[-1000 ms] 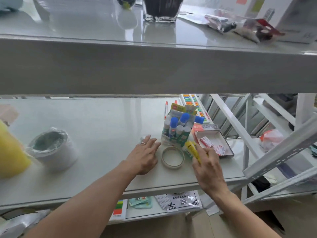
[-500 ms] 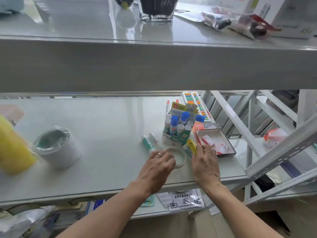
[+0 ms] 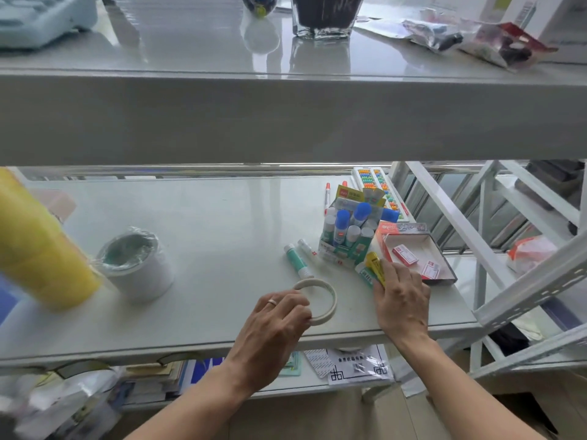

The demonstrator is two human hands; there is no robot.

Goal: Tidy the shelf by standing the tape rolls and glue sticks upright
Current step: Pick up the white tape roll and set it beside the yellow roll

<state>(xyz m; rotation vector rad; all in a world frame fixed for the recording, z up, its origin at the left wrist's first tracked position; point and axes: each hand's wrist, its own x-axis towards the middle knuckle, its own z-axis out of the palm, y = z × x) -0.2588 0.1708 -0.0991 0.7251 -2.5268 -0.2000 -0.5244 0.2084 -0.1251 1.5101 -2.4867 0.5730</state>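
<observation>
Surroundings: display box of capped glue sticks (image 3: 346,231) upright beside an open tray (image 3: 419,252); wrapped tape stack (image 3: 136,265) far left.
Loose: two glue sticks (image 3: 297,261) lying flat behind the tape roll (image 3: 319,300).
Left hand (image 3: 279,325): fingers closed on the flat roll's rim.
Right hand (image 3: 401,300): pinching a yellow glue stick (image 3: 374,267).
Writing: unreadable.

I see a glossy, smooth white shelf (image 3: 197,249), a matt papery tape ring (image 3: 328,300), and a stack of rolls in crinkly clear plastic wrap (image 3: 136,262).
</observation>
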